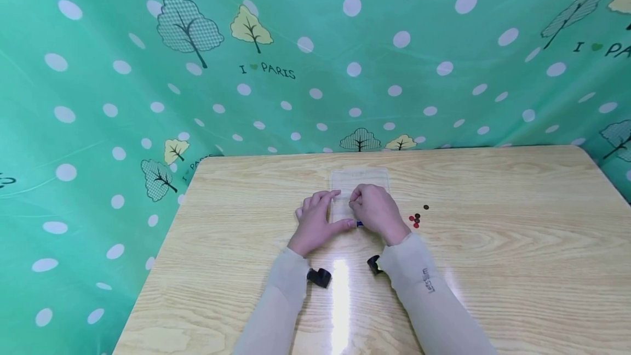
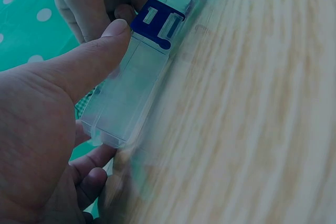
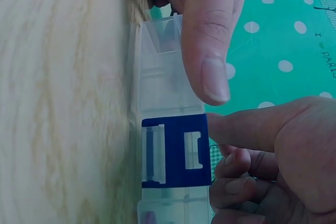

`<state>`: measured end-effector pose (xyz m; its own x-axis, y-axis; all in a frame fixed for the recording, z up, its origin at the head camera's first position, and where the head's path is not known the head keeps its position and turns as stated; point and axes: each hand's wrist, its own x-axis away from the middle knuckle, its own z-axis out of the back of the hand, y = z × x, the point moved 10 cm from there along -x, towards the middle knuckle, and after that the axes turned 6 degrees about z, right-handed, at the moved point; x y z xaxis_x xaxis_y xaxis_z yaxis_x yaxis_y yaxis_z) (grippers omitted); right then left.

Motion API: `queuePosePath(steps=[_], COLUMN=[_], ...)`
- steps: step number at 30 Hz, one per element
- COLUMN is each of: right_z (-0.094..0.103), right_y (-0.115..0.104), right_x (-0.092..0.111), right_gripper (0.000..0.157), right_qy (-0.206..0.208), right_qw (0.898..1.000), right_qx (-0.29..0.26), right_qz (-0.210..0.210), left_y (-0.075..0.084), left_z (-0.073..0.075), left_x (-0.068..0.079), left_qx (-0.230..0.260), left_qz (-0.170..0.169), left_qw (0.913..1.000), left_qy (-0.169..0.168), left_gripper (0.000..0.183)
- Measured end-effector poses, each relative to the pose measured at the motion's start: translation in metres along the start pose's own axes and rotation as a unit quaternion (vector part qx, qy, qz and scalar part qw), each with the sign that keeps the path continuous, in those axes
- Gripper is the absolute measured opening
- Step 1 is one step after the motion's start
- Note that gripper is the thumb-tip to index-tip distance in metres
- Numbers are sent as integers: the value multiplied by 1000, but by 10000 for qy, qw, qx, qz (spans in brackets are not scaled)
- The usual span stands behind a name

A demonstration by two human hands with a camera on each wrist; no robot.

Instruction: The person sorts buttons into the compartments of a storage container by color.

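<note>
A clear plastic compartment box (image 1: 343, 184) with a blue latch (image 3: 176, 151) on its near side lies on the table. At the box's left end, my left hand (image 1: 315, 226) grips it: the thumb (image 2: 102, 51) lies along the near side, its tip by the latch, and other fingers reach round the end. Over the box beside the latch is my right hand (image 1: 378, 211), fingers curled in. Its thumb is close against the latch's upper edge in the right wrist view. Nothing shows in that hand, though the fingertips are partly hidden.
Several small red and dark discs (image 1: 417, 221) are scattered just right of the box. The wood-grain table (image 1: 503, 245) reaches a green dotted curtain (image 1: 315, 59) at the back and left. A black wrist mount (image 1: 320, 278) sits at each sleeve cuff.
</note>
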<state>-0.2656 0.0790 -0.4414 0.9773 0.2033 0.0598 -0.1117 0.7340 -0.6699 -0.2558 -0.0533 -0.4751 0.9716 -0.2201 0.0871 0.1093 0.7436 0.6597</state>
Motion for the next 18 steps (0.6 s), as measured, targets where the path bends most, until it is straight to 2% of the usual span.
queuePosePath(steps=[18], right_z=[0], right_y=[0], right_x=[-2], right_gripper=[10], right_qy=[23], right_qw=[9998], right_qx=[154], right_qz=[75], left_y=[-3], left_z=[-2], left_x=[-2], left_qx=[-53], left_qz=[54], left_qw=[10000], left_qy=[-33], left_gripper=[95])
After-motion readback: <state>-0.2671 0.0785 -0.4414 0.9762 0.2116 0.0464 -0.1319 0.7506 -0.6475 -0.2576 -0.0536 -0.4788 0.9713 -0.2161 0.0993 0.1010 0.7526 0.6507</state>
